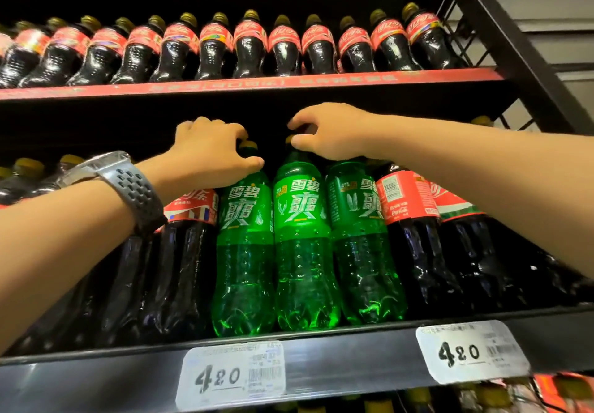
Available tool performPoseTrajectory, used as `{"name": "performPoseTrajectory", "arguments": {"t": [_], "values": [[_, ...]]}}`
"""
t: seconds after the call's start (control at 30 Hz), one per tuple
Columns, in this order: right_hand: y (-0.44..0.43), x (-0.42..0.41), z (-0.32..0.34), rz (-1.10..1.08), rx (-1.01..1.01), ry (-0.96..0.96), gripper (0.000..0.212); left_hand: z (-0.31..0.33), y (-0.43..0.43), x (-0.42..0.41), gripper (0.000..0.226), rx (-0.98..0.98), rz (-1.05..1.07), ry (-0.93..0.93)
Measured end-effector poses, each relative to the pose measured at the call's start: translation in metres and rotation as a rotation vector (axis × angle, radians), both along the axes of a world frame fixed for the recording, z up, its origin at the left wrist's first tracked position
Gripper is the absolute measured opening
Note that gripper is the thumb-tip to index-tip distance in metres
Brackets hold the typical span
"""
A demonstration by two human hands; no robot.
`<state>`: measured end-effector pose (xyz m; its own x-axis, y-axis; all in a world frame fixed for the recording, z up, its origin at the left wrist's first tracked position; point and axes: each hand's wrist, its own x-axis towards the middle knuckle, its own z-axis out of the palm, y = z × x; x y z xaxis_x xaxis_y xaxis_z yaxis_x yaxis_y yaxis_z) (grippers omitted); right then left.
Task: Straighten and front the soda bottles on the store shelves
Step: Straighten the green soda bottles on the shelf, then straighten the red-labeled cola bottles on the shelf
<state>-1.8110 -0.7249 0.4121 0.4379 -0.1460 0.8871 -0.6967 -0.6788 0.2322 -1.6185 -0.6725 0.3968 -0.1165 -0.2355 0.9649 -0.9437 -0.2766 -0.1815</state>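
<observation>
**Middle shelf, centre of frame.** Three green soda bottles, clear ribbed plastic, waisted, with lobed bases and glossy green labels in white characters.
- Left green bottle (244,245): the left hand (209,152) is curled over its neck, thumb on the shoulder. The yellow cap shows just under the fingers.
- Middle green bottle (302,236): label faces front. The right hand (324,133) pinches its cap between thumb and bent fingers.
- Right green bottle (363,245): label turned partly away. Its top is hidden under the right wrist.

**Fit.** The three stand shoulder to shoulder, touching. Their bases sit just behind the shelf's front lip (321,364). A dark gap lies between the caps and the underside of the shelf above, and both hands are in it.

**Same shelf, either side.** Dark cola bottles with red labels press against the green ones: left group (189,252), right group (414,236).

**Left wrist.** Watch (128,181), metal case on a grey perforated strap.

**Lip, lower frame.** Two white price tags in clear holders (233,371) and (472,351).

**Upper shelf.** A tight row of small cola bottles (250,46) with gold caps, behind a red edge strip (257,85).

**Right edge.** Black metal upright (514,43) closes off the bay.
</observation>
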Motion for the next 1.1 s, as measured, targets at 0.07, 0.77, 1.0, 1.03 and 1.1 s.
{"name": "performPoseTrajectory", "arguments": {"t": [0.07, 0.77, 1.0, 1.03, 1.1], "values": [[-0.002, -0.017, 0.001, -0.036, -0.050, -0.025, 0.036, 0.001, 0.000, -0.012, 0.058, -0.057, -0.094, -0.072], [-0.041, -0.131, -0.011, -0.354, 0.067, -0.052, 0.047, 0.007, -0.044, -0.103, 0.069, 0.284, -0.323, 0.039], [-0.051, -0.132, -0.013, -0.411, 0.130, -0.116, 0.043, 0.006, -0.043, -0.099, 0.052, 0.372, -0.408, 0.053], [-0.051, -0.133, -0.013, -0.406, 0.140, -0.116, 0.044, 0.005, -0.043, -0.099, 0.052, 0.384, -0.427, 0.065], [-0.051, -0.136, -0.013, -0.384, 0.151, -0.119, 0.045, 0.006, -0.043, -0.098, 0.053, 0.396, -0.436, 0.084]]}}
